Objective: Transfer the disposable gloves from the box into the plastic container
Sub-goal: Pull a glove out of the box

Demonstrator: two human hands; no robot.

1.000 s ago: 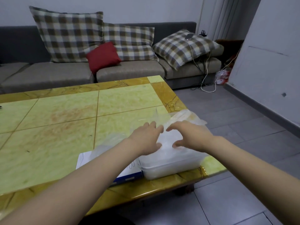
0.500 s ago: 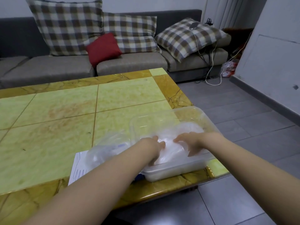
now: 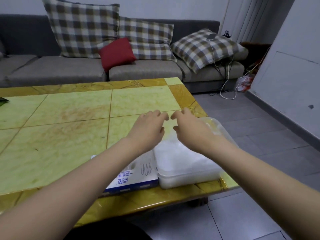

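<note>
A clear plastic container stands at the table's near right corner, filled with a pile of whitish translucent disposable gloves. A white and blue glove box lies flat against its left side, partly under my left forearm. My left hand and my right hand hover side by side above the container's far end. Their fingers are loosely curled and nothing shows between them. My right wrist covers part of the container's far rim.
The yellow-green tiled table stretches left and back, with a dark scrap at its left edge. A grey sofa with checked cushions and a red cushion stands behind. Cables trail on the grey floor at the right.
Both hands have lifted out of the container, off the gloves, and moved away from me. The loose plastic heaped over the box is gone, and the box top now shows.
</note>
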